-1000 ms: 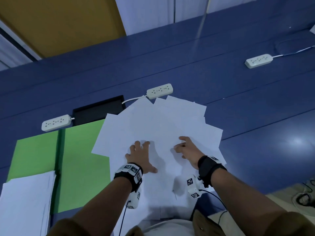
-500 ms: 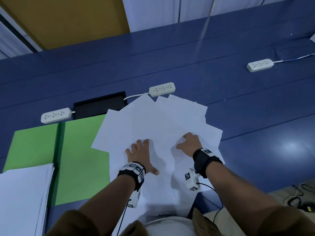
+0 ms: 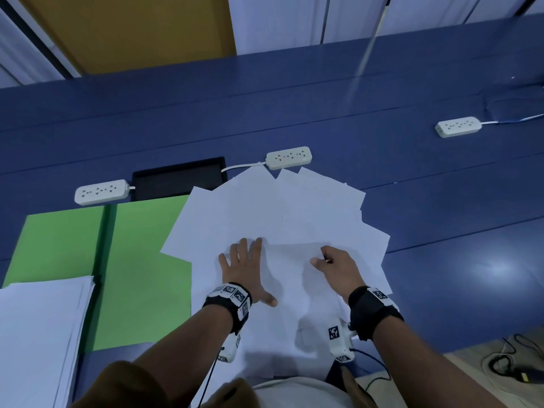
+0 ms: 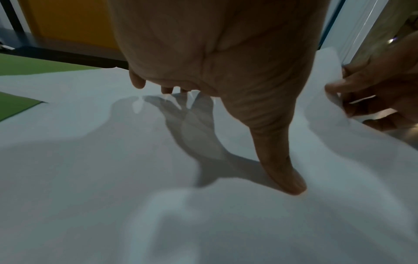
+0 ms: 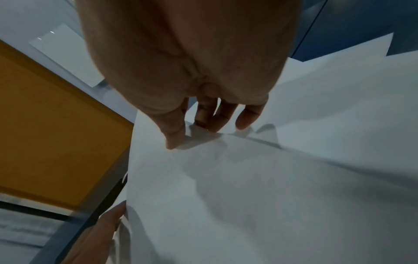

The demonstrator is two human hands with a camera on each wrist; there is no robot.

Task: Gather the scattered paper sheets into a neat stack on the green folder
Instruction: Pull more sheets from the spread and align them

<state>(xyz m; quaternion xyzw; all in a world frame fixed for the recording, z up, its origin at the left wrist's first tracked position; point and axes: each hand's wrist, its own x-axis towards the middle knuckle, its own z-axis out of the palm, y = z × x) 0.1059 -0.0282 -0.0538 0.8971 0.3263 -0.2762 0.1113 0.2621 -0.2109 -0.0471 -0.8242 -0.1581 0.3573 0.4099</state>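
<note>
Several white paper sheets (image 3: 282,213) lie fanned out on the blue table, their left corner overlapping the open green folder (image 3: 141,260). My left hand (image 3: 241,257) presses flat on the sheets with straight fingers; in the left wrist view its thumb (image 4: 287,178) pushes down on the paper. My right hand (image 3: 322,257) pinches the edge of the top sheet (image 3: 294,260) between thumb and fingers, and that edge is raised. The right wrist view shows this pinch (image 5: 192,134) on the sheet's edge (image 5: 203,142). A neat paper stack (image 3: 38,334) lies over the folder's left half.
Three white power strips (image 3: 101,191) (image 3: 288,156) (image 3: 457,126) lie on the table (image 3: 441,216) behind the sheets and to the right. A black recessed tray (image 3: 179,178) sits behind the folder. Cables (image 3: 512,360) lie on the floor at the lower right.
My right hand's fingers have curled and taken hold of the top sheet's edge, lifting it a little. My left hand has stayed flat on the sheets.
</note>
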